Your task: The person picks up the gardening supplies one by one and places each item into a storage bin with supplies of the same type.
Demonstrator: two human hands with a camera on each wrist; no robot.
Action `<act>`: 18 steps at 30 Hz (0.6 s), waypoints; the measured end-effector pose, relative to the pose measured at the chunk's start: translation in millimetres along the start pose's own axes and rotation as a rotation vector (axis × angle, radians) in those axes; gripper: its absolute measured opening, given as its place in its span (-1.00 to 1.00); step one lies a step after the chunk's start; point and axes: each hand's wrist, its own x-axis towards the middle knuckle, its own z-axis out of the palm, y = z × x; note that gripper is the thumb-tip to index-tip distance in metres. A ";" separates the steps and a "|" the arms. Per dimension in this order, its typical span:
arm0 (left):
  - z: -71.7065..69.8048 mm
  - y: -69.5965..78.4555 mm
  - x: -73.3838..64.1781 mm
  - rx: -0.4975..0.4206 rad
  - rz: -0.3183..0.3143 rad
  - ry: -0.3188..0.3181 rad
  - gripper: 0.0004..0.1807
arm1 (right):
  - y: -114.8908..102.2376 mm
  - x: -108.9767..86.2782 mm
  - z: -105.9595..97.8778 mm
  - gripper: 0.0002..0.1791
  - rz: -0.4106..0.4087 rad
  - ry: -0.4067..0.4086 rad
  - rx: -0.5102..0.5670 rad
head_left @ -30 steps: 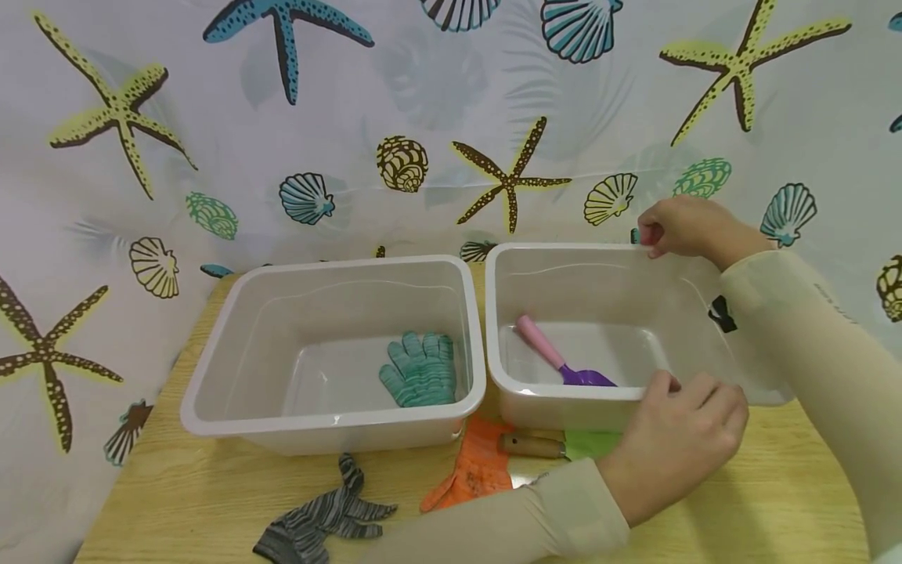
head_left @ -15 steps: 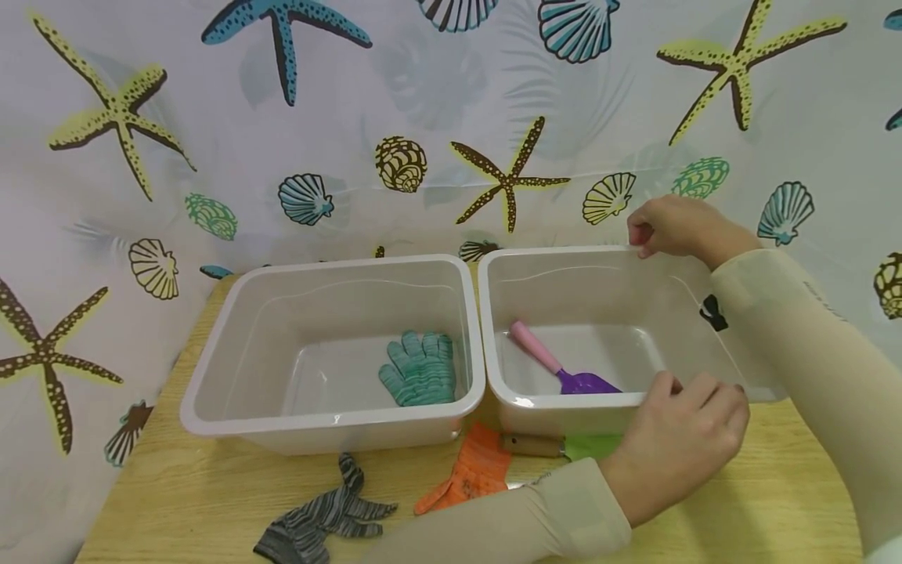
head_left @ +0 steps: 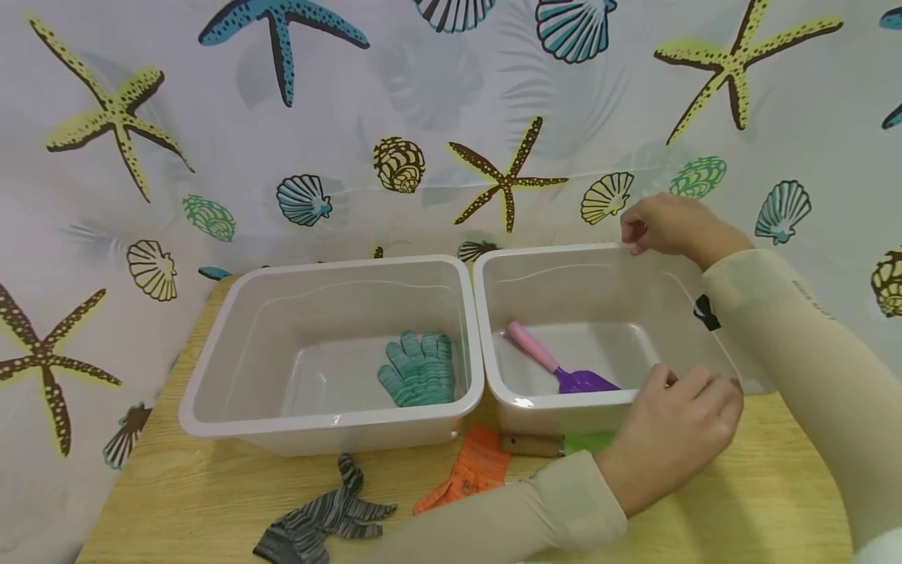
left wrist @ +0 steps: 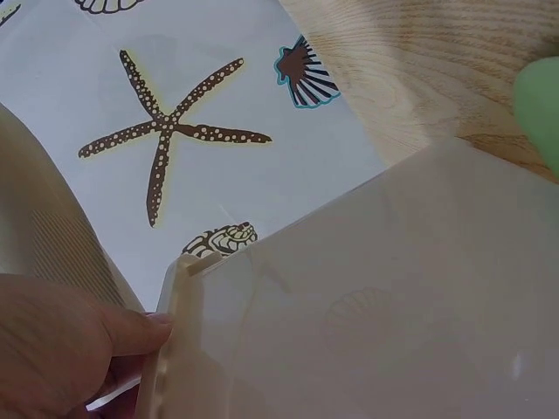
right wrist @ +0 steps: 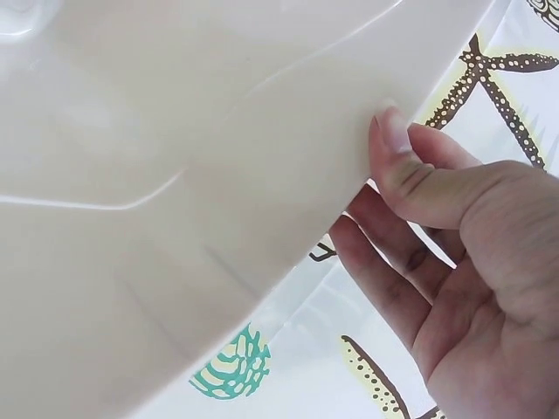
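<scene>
Both hands hold the right-hand beige plastic bin [head_left: 550, 257]. My right hand [head_left: 680, 227] pinches its far rim, the thumb inside and the fingers outside in the right wrist view. At the near rim my left hand [head_left: 676, 439] grips the edge, its thumb over the lip in the left wrist view. Inside this bin lies a toy-like trowel [head_left: 585, 381] with a purple scoop and pink handle. A small black thing [head_left: 706, 312] shows at the right wall, partly behind the sleeve. The left-hand bin [head_left: 331, 423] stands alongside, rims close together, with a green striped glove [head_left: 419, 370] in it.
In front of the bins lie a grey striped glove [head_left: 320, 517], an orange glove [head_left: 475, 466] and a wooden-handled tool [head_left: 532, 445] with a green part, partly covered by the left arm. A curtain [head_left: 437, 86] printed with starfish and shells hangs behind the wooden table [head_left: 169, 486].
The right-hand bin has shifted slightly left toward the other bin, with the trowel in it. The right hand has moved left along with it; the left hand has moved only a little.
</scene>
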 end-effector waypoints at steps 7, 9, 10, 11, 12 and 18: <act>11.5 4.7 -0.6 -0.014 -0.005 -0.022 -0.53 | 0.1 2.0 0.1 -0.86 -0.033 0.020 -0.006; 13.2 5.8 -1.0 -0.018 -0.008 -0.025 -0.54 | 0.4 1.8 0.2 -0.86 -0.032 0.022 -0.003; 13.7 6.1 -1.1 -0.021 -0.010 -0.029 -0.54 | 0.6 1.6 0.3 -0.86 -0.030 0.023 -0.002; 13.8 6.3 -1.3 -0.021 -0.010 -0.030 -0.54 | 0.7 1.4 0.4 -0.87 -0.028 0.023 0.000; 13.9 6.6 -1.5 -0.026 -0.012 -0.032 -0.54 | 0.9 1.5 0.7 -0.87 -0.028 0.020 0.002; 12.9 6.7 -2.2 -0.022 -0.007 -0.034 -0.54 | 1.8 0.1 2.1 -0.87 -0.024 0.020 0.014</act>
